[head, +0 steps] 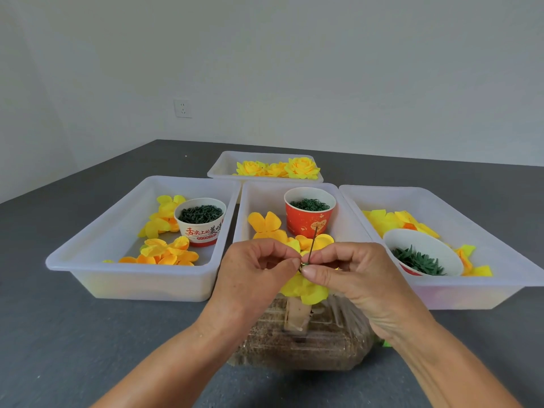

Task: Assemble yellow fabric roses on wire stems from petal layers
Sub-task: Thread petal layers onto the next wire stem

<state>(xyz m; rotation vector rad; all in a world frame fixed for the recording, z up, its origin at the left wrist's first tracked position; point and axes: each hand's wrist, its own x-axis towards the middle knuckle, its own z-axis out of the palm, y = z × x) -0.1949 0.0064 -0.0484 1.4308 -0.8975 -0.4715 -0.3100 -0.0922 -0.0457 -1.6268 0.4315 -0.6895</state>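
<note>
Both hands meet above the bench: left hand [259, 263] and right hand [350, 269] pinch a wire stem [312, 244] over yellow petals [304, 288], seemingly seating a green piece; next probably pressing it snug.
</note>
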